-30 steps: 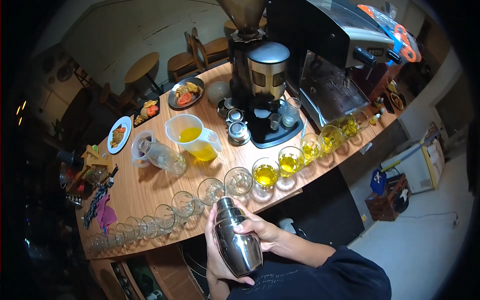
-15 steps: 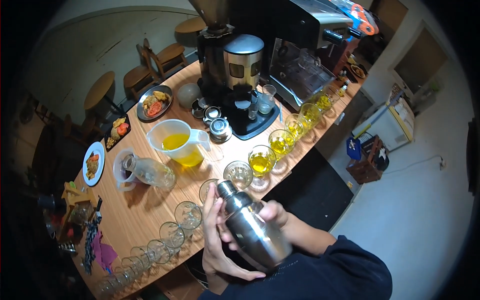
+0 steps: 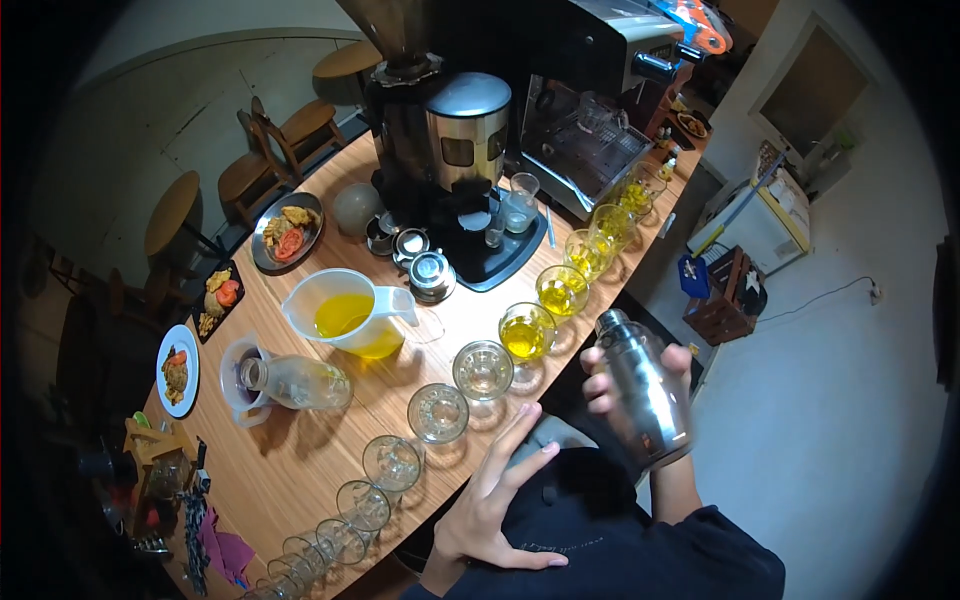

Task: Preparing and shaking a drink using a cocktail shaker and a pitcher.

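My right hand [image 3: 680,368] is wrapped round a silver cocktail shaker [image 3: 648,400], which tilts slightly with its capped top up and away, off the table's right edge. My left hand [image 3: 497,500] hangs empty, fingers spread, near the table's front edge. Closest to its fingertips are an empty glass [image 3: 438,414] and another empty glass [image 3: 483,370]. Beyond these, a glass of yellow liquid [image 3: 527,331] heads a row of similarly filled glasses [image 3: 562,290] running toward the far right. More empty glasses [image 3: 363,507] line the edge at the near left.
A plastic measuring jug [image 3: 345,310] with yellow liquid stands mid-table. Left of it, a glass bottle [image 3: 305,385] lies by a second jug [image 3: 240,375]. Food plates [image 3: 288,232] sit along the far left edge. A coffee grinder [image 3: 468,130] and espresso machine [image 3: 585,130] stand at the back.
The shaker has moved right in my right hand, away from my left hand. My left hand has let go of it and spread its fingers. The view has shifted slightly.
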`<state>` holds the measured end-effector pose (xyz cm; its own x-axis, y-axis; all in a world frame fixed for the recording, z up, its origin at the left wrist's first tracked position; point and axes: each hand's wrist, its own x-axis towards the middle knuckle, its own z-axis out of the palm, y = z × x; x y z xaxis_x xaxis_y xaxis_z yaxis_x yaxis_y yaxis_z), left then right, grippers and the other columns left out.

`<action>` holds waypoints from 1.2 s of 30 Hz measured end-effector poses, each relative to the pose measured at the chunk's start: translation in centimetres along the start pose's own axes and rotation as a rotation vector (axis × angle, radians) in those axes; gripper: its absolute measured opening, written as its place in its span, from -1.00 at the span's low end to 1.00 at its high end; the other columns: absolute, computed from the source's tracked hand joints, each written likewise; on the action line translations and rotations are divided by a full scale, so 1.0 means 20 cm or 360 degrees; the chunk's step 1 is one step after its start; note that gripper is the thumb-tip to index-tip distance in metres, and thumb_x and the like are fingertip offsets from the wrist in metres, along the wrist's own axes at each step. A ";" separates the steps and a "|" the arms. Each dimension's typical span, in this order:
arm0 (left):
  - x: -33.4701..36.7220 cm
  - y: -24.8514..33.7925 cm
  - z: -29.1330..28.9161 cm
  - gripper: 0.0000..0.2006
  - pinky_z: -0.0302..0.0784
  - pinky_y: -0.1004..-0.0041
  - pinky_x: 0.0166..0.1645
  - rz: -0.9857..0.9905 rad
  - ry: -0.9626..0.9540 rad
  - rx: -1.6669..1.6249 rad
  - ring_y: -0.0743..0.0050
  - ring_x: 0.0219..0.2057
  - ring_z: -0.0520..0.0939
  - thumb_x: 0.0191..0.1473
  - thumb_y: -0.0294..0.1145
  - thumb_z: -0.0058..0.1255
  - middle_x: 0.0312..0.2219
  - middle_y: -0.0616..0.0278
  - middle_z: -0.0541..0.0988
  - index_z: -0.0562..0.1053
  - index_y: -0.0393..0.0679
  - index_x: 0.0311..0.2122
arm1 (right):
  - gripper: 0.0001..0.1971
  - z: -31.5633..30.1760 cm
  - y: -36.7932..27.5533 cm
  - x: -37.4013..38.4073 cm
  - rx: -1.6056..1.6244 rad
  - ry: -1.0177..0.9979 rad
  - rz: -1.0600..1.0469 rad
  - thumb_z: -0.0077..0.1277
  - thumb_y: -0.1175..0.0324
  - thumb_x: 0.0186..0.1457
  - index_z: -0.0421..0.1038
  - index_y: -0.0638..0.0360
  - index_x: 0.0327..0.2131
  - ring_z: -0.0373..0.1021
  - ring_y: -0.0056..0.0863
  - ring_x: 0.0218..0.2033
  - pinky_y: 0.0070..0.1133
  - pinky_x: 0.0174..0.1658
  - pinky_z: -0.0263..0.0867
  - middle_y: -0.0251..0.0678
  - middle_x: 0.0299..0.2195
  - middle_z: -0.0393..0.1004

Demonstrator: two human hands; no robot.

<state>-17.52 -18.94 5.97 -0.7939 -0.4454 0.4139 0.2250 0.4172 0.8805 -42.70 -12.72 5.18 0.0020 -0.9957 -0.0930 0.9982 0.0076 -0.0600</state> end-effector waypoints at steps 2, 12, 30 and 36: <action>0.01 0.00 0.01 0.10 0.06 -0.09 0.40 -0.0006 0.0002 -0.0061 -0.45 0.38 0.11 -0.27 0.06 0.51 0.33 -0.41 0.06 0.19 -0.21 0.34 | -0.22 0.02 -0.07 -0.03 -0.0213 0.0126 -0.0087 0.26 0.03 0.01 0.20 0.30 0.19 0.37 -0.19 -0.05 -0.31 0.08 0.41 -0.03 -0.01 0.33; 0.08 -0.04 0.04 -0.24 0.26 0.14 0.33 -0.0374 0.0065 -0.0060 -0.06 0.26 0.40 -0.14 -0.23 0.46 0.23 -0.13 0.35 0.40 -0.22 0.19 | -0.23 -0.05 -0.06 0.02 0.0449 -0.0190 -0.0270 0.32 0.15 0.01 0.13 0.35 0.15 0.29 -0.28 -0.02 -0.40 0.07 0.35 -0.14 0.02 0.21; 0.22 -0.05 0.10 -0.40 0.41 0.23 0.24 -0.0561 -0.0113 -0.0062 0.03 0.15 0.51 0.03 -0.25 0.34 0.09 -0.05 0.47 0.40 -0.21 0.15 | -0.45 -0.38 -0.07 0.01 -0.0571 0.0728 -0.0598 0.09 0.05 0.14 0.35 0.36 0.01 0.56 -0.02 -0.20 -0.23 -0.02 0.53 0.17 -0.18 0.54; 0.17 -0.13 0.11 -0.41 0.34 0.26 0.28 -0.0587 -0.0034 -0.0153 0.17 0.19 0.48 -0.01 -0.35 0.35 0.13 0.02 0.45 0.42 -0.25 0.14 | -0.30 -0.24 -0.09 -0.01 -0.0595 0.0393 -0.0612 0.13 -0.02 0.12 0.24 0.43 0.09 0.36 -0.21 -0.06 -0.35 0.05 0.41 -0.02 -0.03 0.30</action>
<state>-22.06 -19.69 4.65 -0.8429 -0.5347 0.0609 -0.0273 0.1554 0.9875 -44.85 -12.13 0.49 -0.4149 -0.8827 -0.2208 0.8352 -0.2732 -0.4774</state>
